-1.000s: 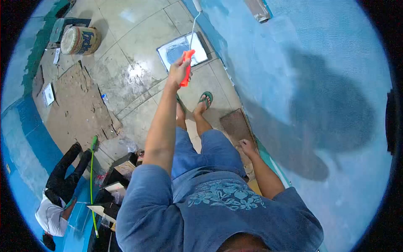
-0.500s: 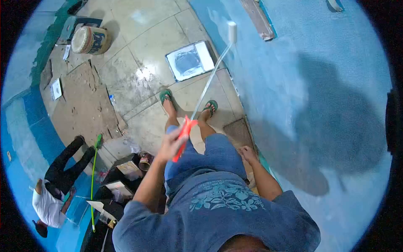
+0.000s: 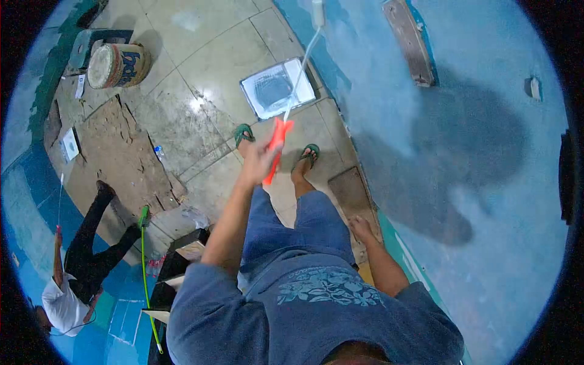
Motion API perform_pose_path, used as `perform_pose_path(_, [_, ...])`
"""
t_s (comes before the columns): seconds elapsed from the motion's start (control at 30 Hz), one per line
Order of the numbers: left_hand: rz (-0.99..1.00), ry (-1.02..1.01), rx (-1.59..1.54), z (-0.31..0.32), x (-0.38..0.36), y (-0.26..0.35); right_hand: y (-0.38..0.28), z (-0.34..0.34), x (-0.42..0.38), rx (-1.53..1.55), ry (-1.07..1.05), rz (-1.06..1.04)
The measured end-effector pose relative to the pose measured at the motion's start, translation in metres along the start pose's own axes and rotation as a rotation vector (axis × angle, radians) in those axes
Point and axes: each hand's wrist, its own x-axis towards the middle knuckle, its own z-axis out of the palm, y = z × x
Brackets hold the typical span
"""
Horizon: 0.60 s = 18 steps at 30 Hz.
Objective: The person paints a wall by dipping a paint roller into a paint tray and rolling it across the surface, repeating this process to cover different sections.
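Note:
My left hand [image 3: 263, 159] is wrapped round the red-orange handle [image 3: 278, 143] of a paint roller. The long metal rod runs up from it to a white roller head [image 3: 319, 13], at the blue wall [image 3: 389, 121] near the top edge. My right hand [image 3: 361, 227] hangs low beside my right thigh, its fingers loosely bent and apart, with nothing visible in it. On the floor beyond my feet lies a paint tray [image 3: 277, 88] with whitish paint, and the roller rod passes over it in view.
A labelled bucket [image 3: 118, 66] stands at the upper left, near torn cardboard [image 3: 121, 146]. A person in a white shirt [image 3: 64, 304] is at the lower left, holding a thin stick. A green pole [image 3: 146, 280] leans there. A wooden piece [image 3: 410, 42] is on the wall.
My left hand has moved up and forward with the roller, and the roller head is now nearer the top edge. The other person has raised an arm with a stick. My right hand has hardly moved.

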Motion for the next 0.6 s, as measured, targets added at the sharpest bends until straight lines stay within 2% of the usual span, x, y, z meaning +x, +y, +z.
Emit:
perform_pose_path(0.07, [-0.299, -0.197, -0.097, -0.011, -0.078, -0.005, -0.065, 0.013, -0.013, 0.063, -0.077, 0.147])
perform_pose_path(0.1, [-0.092, -0.141, -0.047, -0.009, -0.107, -0.008, -0.079, 0.02, -0.007, 0.064, -0.072, 0.15])
perform_pose_path(0.17, [0.132, -0.05, 0.06, -0.003, -0.136, -0.011, -0.099, 0.028, -0.002, -0.065, -0.036, -0.007])
perform_pose_path(0.2, [0.127, -0.047, 0.058, -0.009, -0.132, -0.011, -0.102, 0.032, 0.003, -0.068, -0.04, -0.003])
perform_pose_path(0.27, [0.046, -0.156, 0.105, -0.026, -0.103, -0.012, -0.105, 0.041, 0.018, -0.001, -0.035, -0.067])
perform_pose_path(0.33, [-0.191, -0.122, -0.061, -0.038, -0.048, -0.007, -0.111, 0.045, 0.019, 0.051, -0.003, -0.057])
perform_pose_path(0.37, [-0.199, -0.085, -0.198, -0.043, -0.012, -0.006, -0.114, 0.047, 0.019, 0.099, 0.024, -0.049])
perform_pose_path(0.4, [-0.068, -0.011, -0.137, -0.049, 0.026, 0.004, -0.12, 0.046, 0.014, 0.1, 0.03, -0.044])
perform_pose_path(0.43, [-0.118, 0.064, -0.132, -0.053, 0.063, -0.002, -0.131, 0.042, 0.005, 0.033, 0.026, -0.022])
perform_pose_path(0.53, [-0.026, 0.07, -0.264, -0.068, 0.141, 0.019, -0.118, 0.042, -0.003, -0.017, 0.02, -0.003])
perform_pose_path(0.6, [0.032, 0.084, -0.118, -0.073, 0.161, 0.019, -0.106, 0.042, -0.011, -0.039, 0.007, 0.021])
